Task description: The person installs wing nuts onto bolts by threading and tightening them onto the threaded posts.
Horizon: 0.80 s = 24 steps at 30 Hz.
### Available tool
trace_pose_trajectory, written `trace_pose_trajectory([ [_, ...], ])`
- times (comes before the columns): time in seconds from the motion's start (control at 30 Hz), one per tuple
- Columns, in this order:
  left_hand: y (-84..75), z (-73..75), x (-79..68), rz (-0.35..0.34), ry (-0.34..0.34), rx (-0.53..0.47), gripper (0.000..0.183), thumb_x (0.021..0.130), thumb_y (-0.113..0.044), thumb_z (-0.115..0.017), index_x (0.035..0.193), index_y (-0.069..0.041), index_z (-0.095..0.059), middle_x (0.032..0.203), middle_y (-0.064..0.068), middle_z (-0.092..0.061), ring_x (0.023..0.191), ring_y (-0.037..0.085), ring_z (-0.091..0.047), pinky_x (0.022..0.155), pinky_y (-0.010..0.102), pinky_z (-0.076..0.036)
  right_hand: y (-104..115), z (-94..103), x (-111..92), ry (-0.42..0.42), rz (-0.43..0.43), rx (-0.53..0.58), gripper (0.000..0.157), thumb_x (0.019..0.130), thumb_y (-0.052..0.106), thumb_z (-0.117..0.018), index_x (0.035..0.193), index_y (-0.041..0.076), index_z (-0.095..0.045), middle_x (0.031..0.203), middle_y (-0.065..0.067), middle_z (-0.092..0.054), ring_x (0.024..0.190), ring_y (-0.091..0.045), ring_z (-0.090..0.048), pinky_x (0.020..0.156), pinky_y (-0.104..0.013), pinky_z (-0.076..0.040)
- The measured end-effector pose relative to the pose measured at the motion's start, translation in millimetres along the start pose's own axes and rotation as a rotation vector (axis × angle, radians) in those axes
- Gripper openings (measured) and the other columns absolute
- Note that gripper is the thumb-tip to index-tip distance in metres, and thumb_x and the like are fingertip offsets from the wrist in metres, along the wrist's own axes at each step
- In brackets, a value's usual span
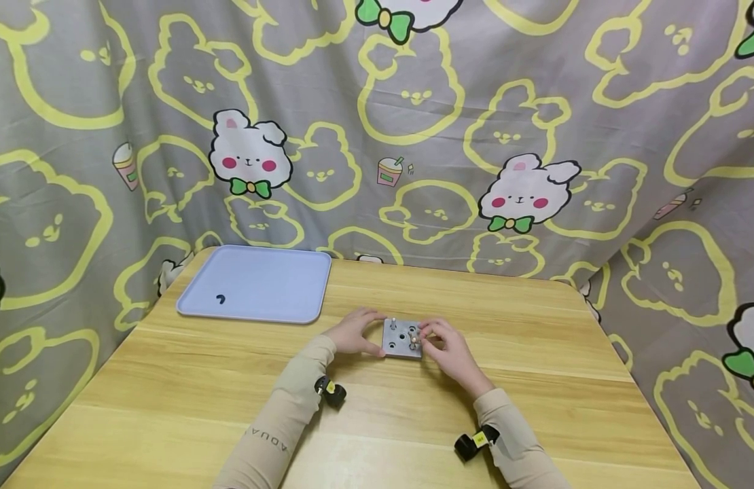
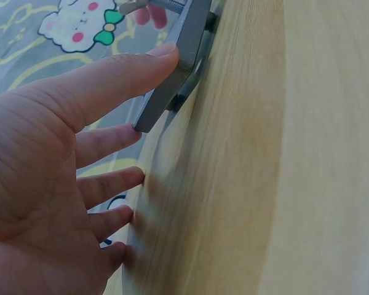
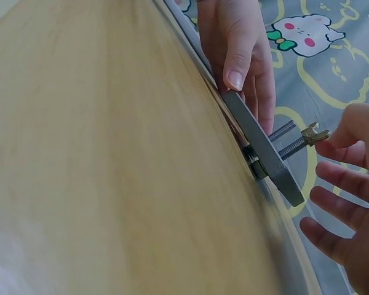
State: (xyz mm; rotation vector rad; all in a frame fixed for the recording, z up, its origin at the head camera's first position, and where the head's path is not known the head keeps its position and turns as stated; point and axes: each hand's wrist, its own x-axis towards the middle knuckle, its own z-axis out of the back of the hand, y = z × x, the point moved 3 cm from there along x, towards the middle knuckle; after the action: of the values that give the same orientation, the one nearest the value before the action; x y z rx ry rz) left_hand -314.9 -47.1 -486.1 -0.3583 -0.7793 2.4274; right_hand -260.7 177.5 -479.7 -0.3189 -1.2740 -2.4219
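Observation:
A square grey metal plate (image 1: 403,351) with several holes sits on the table between both hands. Two threaded bolts rise from it: a bare bolt (image 1: 393,325) at its far left, and another bolt (image 3: 291,149) near its right side carrying a brass-coloured wing nut (image 3: 314,134) at its upper end. My left hand (image 1: 352,333) holds the plate's left side between thumb and index finger, its other fingers spread by the tabletop. With thumb and fingertips my right hand (image 1: 453,352) pinches the wing nut. Bolt heads (image 3: 258,169) show under the plate.
A pale blue tray (image 1: 261,272) lies at the table's back left, with a small dark curved piece (image 1: 221,299) on it. A patterned curtain (image 1: 328,102) hangs behind and beside the wooden table (image 1: 536,326). Each forearm wears a black wrist camera (image 1: 475,443).

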Motion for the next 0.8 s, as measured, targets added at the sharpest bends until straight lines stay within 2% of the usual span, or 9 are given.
trace_pose_trajectory([
  [0.17, -0.1, 0.1, 0.0, -0.004, -0.004, -0.002, 0.086, 0.074, -0.039, -0.081, 0.146, -0.013, -0.043, 0.155, 0.019, -0.035, 0.146, 0.041, -0.025, 0.120, 0.058, -0.018, -0.9, -1.2, -0.3, 0.001, -0.001, -0.013, 0.015, 0.080, 0.003, -0.073, 0.088, 0.011, -0.063, 0.113, -0.013, -0.067, 0.108, -0.031, -0.062, 0.087, -0.048, -0.056],
  [0.4, 0.5, 0.2, 0.2, -0.002, -0.004, 0.000, 0.086, 0.074, -0.040, -0.081, 0.146, -0.013, -0.043, 0.155, 0.018, -0.035, 0.146, 0.040, -0.025, 0.120, 0.057, -0.019, -4.7, -2.8, -0.1, 0.009, -0.023, -0.020, 0.034, 0.081, 0.007, -0.076, 0.113, 0.006, -0.064, 0.116, -0.010, -0.065, 0.109, -0.031, -0.061, 0.088, -0.048, -0.056],
  [0.63, 1.5, -1.3, 0.4, 0.007, 0.001, 0.005, 0.086, 0.074, -0.041, -0.081, 0.147, -0.015, -0.042, 0.156, 0.017, -0.034, 0.147, 0.039, -0.024, 0.120, 0.058, -0.018, -1.8, -1.9, 0.1, 0.004, -0.015, -0.022, 0.018, 0.083, 0.013, -0.076, 0.098, 0.010, -0.066, 0.115, -0.009, -0.065, 0.109, -0.028, -0.061, 0.084, -0.044, -0.057],
  [0.8, 1.4, -1.3, 0.4, 0.001, -0.005, 0.003, 0.086, 0.074, -0.041, -0.081, 0.146, -0.014, -0.042, 0.156, 0.018, -0.034, 0.147, 0.040, -0.024, 0.120, 0.058, -0.018, 0.8, 0.4, -0.1, -0.021, -0.023, 0.007, 0.006, 0.088, 0.015, -0.070, 0.086, 0.011, -0.066, 0.113, -0.011, -0.067, 0.107, -0.029, -0.062, 0.086, -0.036, -0.057],
])
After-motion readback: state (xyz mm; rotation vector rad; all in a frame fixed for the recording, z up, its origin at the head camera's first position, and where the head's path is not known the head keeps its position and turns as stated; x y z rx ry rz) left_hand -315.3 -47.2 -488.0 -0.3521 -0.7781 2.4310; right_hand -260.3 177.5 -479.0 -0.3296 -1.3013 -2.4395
